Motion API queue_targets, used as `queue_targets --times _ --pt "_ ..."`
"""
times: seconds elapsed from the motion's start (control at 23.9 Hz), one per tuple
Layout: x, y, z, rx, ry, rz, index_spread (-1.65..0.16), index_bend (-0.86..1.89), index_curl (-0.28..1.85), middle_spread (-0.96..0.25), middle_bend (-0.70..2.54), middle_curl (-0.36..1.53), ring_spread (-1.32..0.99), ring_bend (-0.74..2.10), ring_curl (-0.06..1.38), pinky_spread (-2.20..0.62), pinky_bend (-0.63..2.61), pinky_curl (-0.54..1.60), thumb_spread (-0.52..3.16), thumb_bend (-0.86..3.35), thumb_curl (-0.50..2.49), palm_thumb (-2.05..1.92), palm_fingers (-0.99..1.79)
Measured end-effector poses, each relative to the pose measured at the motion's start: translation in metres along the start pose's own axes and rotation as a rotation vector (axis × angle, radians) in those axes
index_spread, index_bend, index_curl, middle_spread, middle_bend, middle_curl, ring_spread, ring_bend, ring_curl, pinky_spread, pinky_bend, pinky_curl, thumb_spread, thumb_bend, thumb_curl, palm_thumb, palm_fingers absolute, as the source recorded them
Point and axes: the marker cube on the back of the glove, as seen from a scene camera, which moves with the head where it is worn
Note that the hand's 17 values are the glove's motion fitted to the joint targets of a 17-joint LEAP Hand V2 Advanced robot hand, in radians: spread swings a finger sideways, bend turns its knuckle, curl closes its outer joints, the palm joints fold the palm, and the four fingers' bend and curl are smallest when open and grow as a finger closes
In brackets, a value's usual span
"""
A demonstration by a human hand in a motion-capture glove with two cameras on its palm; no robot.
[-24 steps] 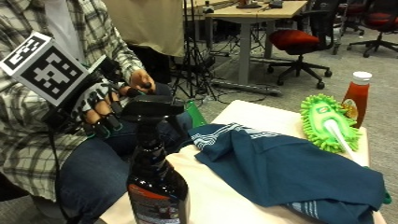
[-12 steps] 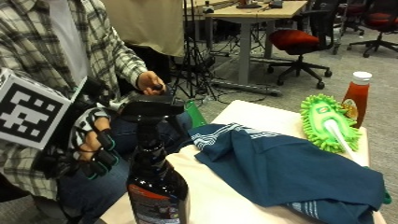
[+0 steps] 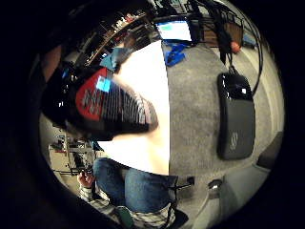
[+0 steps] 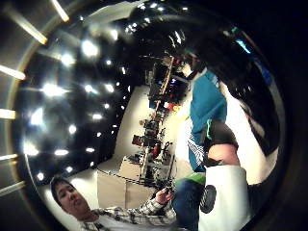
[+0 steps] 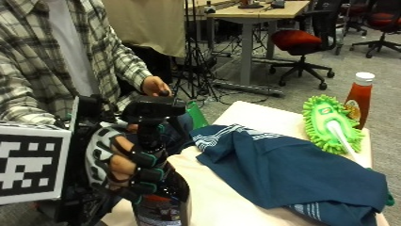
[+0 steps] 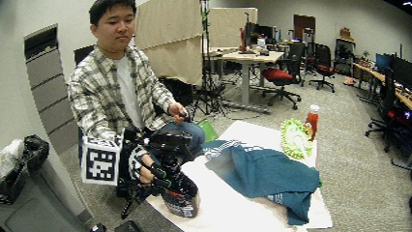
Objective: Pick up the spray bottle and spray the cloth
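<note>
While its fingers curl round the neck of the dark spray bottle with a black trigger head [image 5: 153, 155], the gloved right hand [image 5: 122, 167] holds that bottle upright at the near corner of the white-covered desk [image 5: 219, 200]; the bottle's base is cut off at the lower edge of the outside view, so whether it stands on the desk or is lifted cannot be told there. In the wide outside view the bottle [image 6: 174, 181] seems to stand on the desk. The little-finger palm view shows the bottle's red and black label [image 3: 107, 102] close to the palm and blurred.

Just beyond the bottle lies the crumpled teal cloth with white stripes [image 5: 288, 172], spread over the middle of the desk. Past the cloth, at the far edge, a bright green fluffy duster head [image 5: 332, 125] lies flat, with a red sauce bottle with a white cap [image 5: 359, 96] upright beside it. The person's bare hand [image 5: 155, 87] hangs behind the bottle's head; what it holds is hard to make out.
</note>
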Motion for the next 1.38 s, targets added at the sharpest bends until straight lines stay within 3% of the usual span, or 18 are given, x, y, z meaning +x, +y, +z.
queue_targets --times 0.5,1.09,1.25,1.38 --pt "0.001 -0.054 0.003 -0.011 -0.291 -0.054 -0.19 0.22 0.31 -0.01 0.44 0.40 -0.06 0.44 0.31 0.09 0.10 0.26 0.93 0.08 0.53 0.97 0.82" --pt "-0.001 -0.066 0.013 0.061 -0.410 -0.096 -0.21 0.01 0.26 -0.06 0.44 0.44 -0.14 0.56 0.39 -0.03 0.40 0.35 0.61 0.01 0.61 1.11 1.10" --pt "-0.002 -0.065 0.013 0.120 -0.402 -0.092 -0.21 0.04 0.24 -0.07 0.45 0.45 -0.15 0.58 0.41 -0.05 0.43 0.37 0.57 -0.01 0.63 1.12 1.11" --pt "-0.002 -0.064 0.014 0.131 -0.398 -0.093 -0.21 0.24 0.31 -0.06 0.40 0.44 -0.15 0.54 0.41 -0.06 0.39 0.37 0.54 -0.03 0.63 1.11 1.21"
